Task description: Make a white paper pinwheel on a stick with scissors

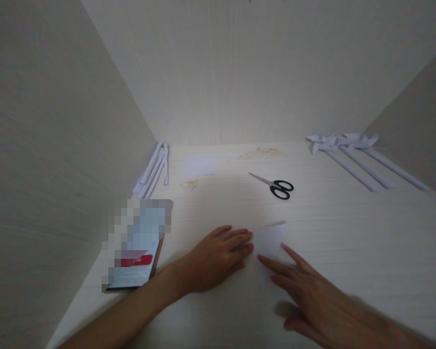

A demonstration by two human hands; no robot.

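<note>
Folded white paper (pixel 270 241) lies flat on the desk (pixel 349 232) — just nearer than the scissors (pixel 278 186). Left hand (pixel 218 257) presses its left edge, right hand (pixel 312 295) its lower edge — fingers spread flat, gripping nothing.

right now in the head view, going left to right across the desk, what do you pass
phone → paper sticks by the left wall → flat white sheet → left hand → folded paper → scissors → right hand → paper pinwheels
</note>
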